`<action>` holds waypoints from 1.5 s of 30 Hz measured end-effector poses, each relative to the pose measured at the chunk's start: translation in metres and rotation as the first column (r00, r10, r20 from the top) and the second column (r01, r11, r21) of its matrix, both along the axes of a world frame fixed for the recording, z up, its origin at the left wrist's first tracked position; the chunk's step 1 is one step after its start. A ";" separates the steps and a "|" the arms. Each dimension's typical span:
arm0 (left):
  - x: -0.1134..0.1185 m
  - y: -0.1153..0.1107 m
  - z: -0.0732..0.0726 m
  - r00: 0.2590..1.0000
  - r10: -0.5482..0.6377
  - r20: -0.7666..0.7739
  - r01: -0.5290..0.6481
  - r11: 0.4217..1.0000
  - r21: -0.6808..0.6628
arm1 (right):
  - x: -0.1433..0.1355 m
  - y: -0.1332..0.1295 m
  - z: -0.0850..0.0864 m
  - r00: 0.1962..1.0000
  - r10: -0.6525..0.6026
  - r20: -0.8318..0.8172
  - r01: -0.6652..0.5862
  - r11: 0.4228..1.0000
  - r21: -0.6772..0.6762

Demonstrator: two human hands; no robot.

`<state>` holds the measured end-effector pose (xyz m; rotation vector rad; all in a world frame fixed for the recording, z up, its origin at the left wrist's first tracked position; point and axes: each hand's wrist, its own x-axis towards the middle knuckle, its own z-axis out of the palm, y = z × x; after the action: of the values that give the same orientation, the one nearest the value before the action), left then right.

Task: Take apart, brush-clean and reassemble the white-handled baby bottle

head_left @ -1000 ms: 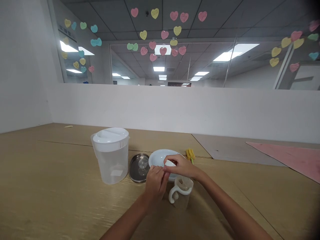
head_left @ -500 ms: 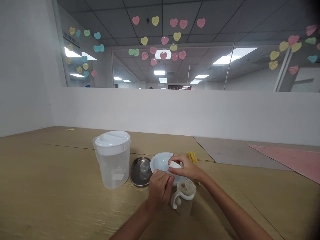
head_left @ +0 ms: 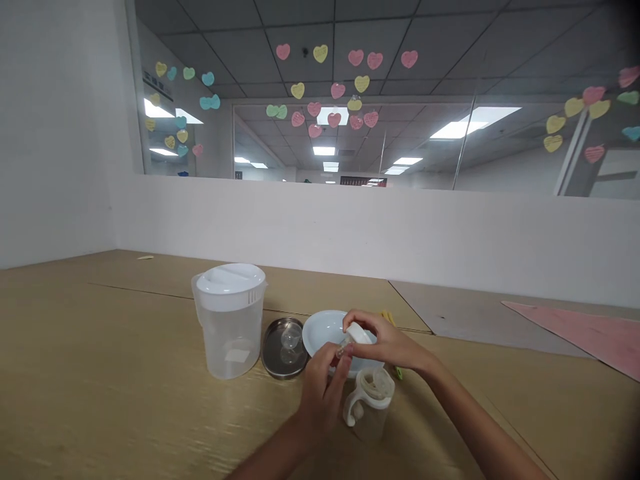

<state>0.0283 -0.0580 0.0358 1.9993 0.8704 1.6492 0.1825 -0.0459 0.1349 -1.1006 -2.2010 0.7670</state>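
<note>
My right hand [head_left: 390,339] is closed around a round white cap [head_left: 358,333], tilted over the near side of a pale blue-white bowl [head_left: 320,325]. My left hand [head_left: 323,383] pinches a small clear piece [head_left: 344,348] just beside the cap; whether the two are joined I cannot tell. Below my right hand stands a clear jar [head_left: 373,407] with a white rim and handle, its top open, with a pale ring and a clear disc at the mouth. My fingers partly cover the bowl.
On the left stands a translucent pitcher [head_left: 233,333] with a white lid. Between pitcher and bowl lies a round metal tray [head_left: 270,363] holding clear round pieces [head_left: 291,339]. A yellow-green object [head_left: 399,373] shows partly behind my right hand. A pink sheet [head_left: 575,331] lies far right.
The white cap has tipped up in my right hand and shows more of its side. My left fingers have moved up against it, and a clear piece now shows between them.
</note>
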 end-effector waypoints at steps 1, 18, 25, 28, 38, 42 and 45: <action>0.002 -0.001 -0.002 0.999 -0.035 0.026 0.037 0.998 -0.051 | 0.002 0.002 -0.001 1.000 0.010 -0.021 -0.011 0.999 -0.040; 0.016 0.000 -0.028 0.965 -0.086 -0.247 0.092 0.996 0.012 | 0.026 0.008 0.010 0.972 0.219 0.091 -0.200 0.963 -0.184; 0.016 0.005 -0.030 0.968 0.035 -0.249 0.020 0.976 0.216 | 0.035 0.014 0.006 0.962 0.213 0.172 -0.182 0.967 -0.180; 0.016 0.004 -0.029 0.969 0.046 -0.242 0.015 0.969 0.245 | 0.039 0.015 0.005 0.959 0.206 0.193 -0.170 0.968 -0.188; 0.015 0.005 -0.030 0.965 0.017 -0.262 0.037 0.979 0.199 | 0.044 0.008 0.013 0.952 0.288 0.109 -0.248 0.927 -0.280; 0.015 0.005 -0.030 0.961 0.014 -0.275 0.035 0.985 0.170 | 0.045 0.007 0.015 0.947 0.306 0.097 -0.262 0.913 -0.313; 0.015 0.003 -0.028 0.960 0.006 -0.281 0.036 0.989 0.147 | 0.046 0.009 0.013 0.949 0.303 0.086 -0.256 0.901 -0.350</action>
<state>0.0430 -0.0548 0.0075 2.3804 0.8438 1.4836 0.2287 -0.0370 0.1475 -1.0267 -2.4415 1.2649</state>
